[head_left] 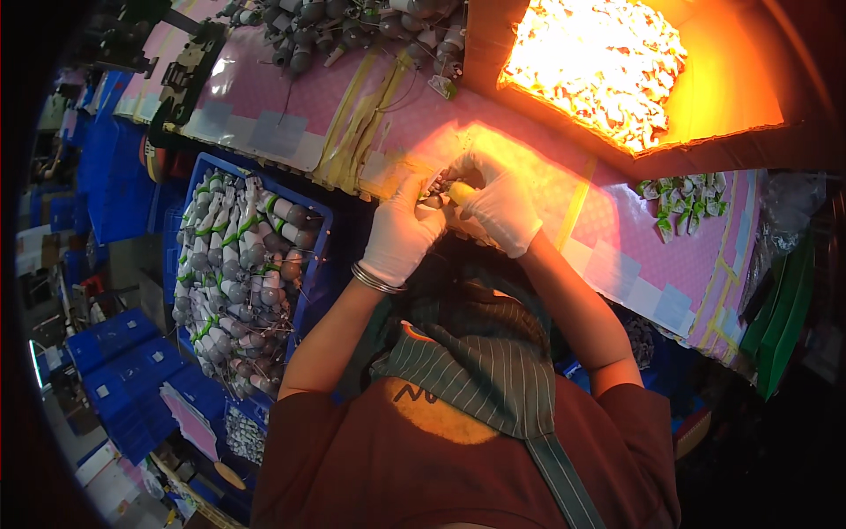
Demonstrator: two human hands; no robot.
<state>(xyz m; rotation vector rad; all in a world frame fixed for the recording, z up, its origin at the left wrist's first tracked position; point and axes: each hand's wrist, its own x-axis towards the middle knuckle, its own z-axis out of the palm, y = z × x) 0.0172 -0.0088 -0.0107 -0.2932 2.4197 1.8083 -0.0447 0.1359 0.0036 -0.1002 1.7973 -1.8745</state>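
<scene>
Both my hands wear white gloves and meet over the near edge of the pink-covered table. My left hand (401,236) is closed, its fingertips pinching a small grey and dark piece (434,190) whose kind I cannot make out. Close beside it, my right hand (504,207) is also closed, fingers bent toward the same piece. Something yellow (460,192) shows at the right fingertips; whether it is a held thing or a finger cover I cannot tell. A metal bangle (377,279) circles my left wrist.
A blue crate (324,231) at my left holds bundled grey-and-white bulb-ended parts (231,256) with green ties. More grey parts (344,31) lie at the table's back. A brightly lit cardboard box (731,88) of small pieces stands far right, near green-and-white pieces (683,204).
</scene>
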